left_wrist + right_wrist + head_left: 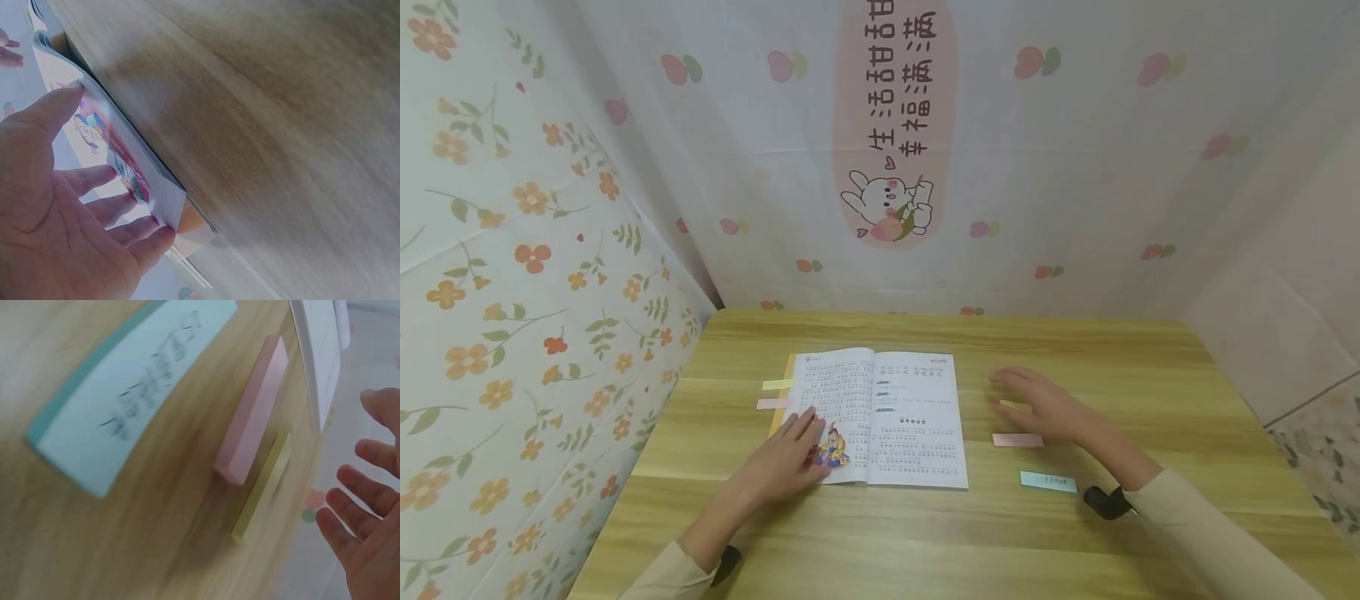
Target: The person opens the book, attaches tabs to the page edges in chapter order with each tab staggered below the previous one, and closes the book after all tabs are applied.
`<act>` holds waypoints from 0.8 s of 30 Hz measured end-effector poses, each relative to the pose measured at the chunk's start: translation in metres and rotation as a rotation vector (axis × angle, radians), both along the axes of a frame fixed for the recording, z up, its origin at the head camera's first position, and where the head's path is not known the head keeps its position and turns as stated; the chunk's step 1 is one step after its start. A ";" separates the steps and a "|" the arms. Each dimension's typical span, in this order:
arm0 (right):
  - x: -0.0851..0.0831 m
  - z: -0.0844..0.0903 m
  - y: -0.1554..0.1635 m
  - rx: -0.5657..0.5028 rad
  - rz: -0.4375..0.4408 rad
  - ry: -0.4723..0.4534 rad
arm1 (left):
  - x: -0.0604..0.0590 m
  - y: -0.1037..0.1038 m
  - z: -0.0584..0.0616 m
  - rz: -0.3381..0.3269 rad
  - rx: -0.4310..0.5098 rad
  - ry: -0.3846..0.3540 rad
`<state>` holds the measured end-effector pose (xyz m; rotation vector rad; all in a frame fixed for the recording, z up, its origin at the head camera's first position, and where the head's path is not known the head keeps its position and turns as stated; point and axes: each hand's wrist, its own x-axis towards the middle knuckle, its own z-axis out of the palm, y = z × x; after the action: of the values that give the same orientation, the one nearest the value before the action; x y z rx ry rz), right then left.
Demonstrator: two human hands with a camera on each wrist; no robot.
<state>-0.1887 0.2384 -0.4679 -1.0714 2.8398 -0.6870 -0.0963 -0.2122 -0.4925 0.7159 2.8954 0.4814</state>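
Wooden desk [1150,367] holds an open picture book [880,417]; left hand [790,458] presses flat on it, right hand [1048,408] spread above sticky-note pads [1018,439] beside the book

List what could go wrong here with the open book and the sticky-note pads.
The left hand only presses flat fingers on the open book, so its pages may shift or flip. The right hand hovers open over the yellow pad beside the pink pad; it might nudge or pick the wrong one.
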 end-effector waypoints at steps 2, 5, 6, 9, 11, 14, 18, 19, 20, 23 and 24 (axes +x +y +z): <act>0.002 -0.001 0.005 -0.006 0.002 0.006 | 0.000 0.000 0.000 0.003 -0.002 0.000; 0.006 -0.003 0.014 -0.020 0.010 0.021 | 0.000 0.000 -0.001 0.010 -0.002 -0.002; 0.008 -0.004 0.017 -0.026 0.012 0.030 | 0.000 0.000 -0.001 0.010 -0.004 -0.003; 0.014 -0.004 0.029 -0.044 0.009 0.054 | 0.000 0.000 -0.002 0.008 -0.004 -0.001; 0.018 -0.005 0.036 -0.044 -0.003 0.061 | 0.000 0.000 -0.002 0.005 -0.005 -0.002; 0.024 -0.006 0.046 -0.024 -0.026 0.038 | 0.000 0.000 -0.002 0.006 -0.001 -0.006; 0.030 -0.008 0.054 0.002 -0.040 -0.008 | 0.000 0.000 -0.002 0.015 0.003 -0.014; 0.031 -0.009 0.055 0.005 -0.041 -0.015 | 0.000 0.000 -0.002 0.017 0.004 -0.014; 0.032 -0.010 0.056 0.007 -0.040 -0.015 | 0.000 0.000 -0.002 0.019 0.004 -0.013; 0.034 -0.012 0.058 0.020 -0.040 -0.008 | 0.000 0.000 -0.003 0.021 -0.003 -0.011; 0.035 -0.013 0.058 0.018 -0.044 -0.012 | 0.000 0.000 -0.003 0.022 -0.005 -0.012</act>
<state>-0.1532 0.2964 -0.4805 -1.0020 2.8616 -0.6676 -0.0967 -0.2123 -0.4955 0.6788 2.8956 0.4793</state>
